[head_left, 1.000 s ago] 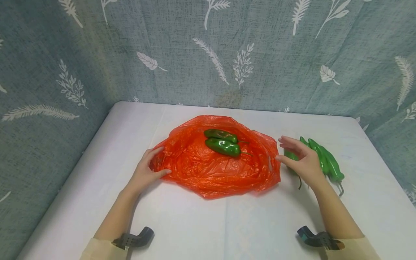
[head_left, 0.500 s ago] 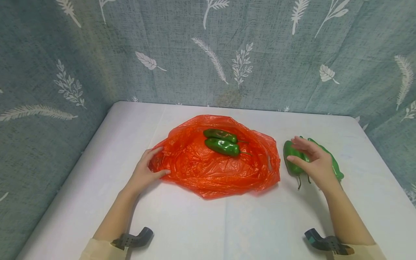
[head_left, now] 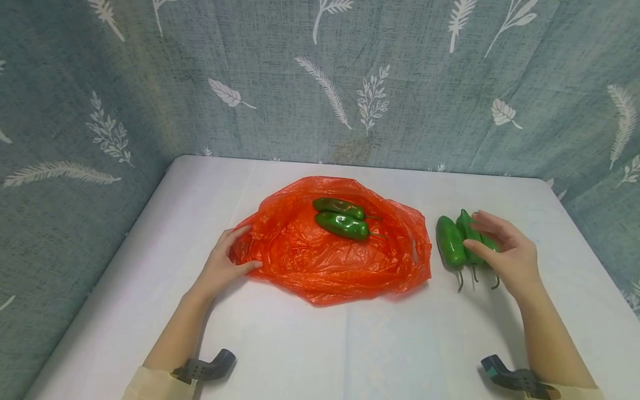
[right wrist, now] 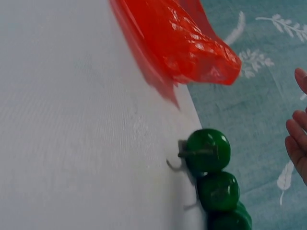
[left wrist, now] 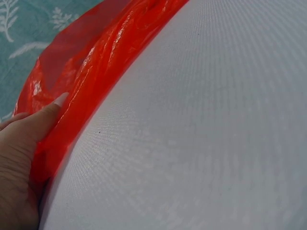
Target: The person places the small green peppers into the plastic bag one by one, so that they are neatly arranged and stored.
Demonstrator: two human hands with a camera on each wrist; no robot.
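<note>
My left hand [head_left: 227, 258] rests against the left end of a crinkled red plastic bag [head_left: 300, 272], thumb and fingers spread on it. In the left wrist view the thumb [left wrist: 45, 117] lies on the bag film [left wrist: 103, 57]. Two shiny green peppers [head_left: 345, 225] lie on top of the bag. My right hand [head_left: 510, 253] hovers over a row of green peppers [head_left: 451, 241] right of the bag, thumb and fingers apart, nothing held. It partly hides the row's right side. The right wrist view shows stem ends of these peppers [right wrist: 208, 153] and my fingers [right wrist: 300, 132].
A white-covered table [head_left: 300, 344] carries everything. Blue-green cloth [head_left: 280, 111] with white leaf prints hangs behind and at the sides. Dark straps with curved camera mounts [head_left: 210, 368] sit on both wrists.
My right hand has moved right from the bag's right edge across the pepper row, uncovering the row's left peppers. My left hand, the bag and the two peppers on it have stayed put.
</note>
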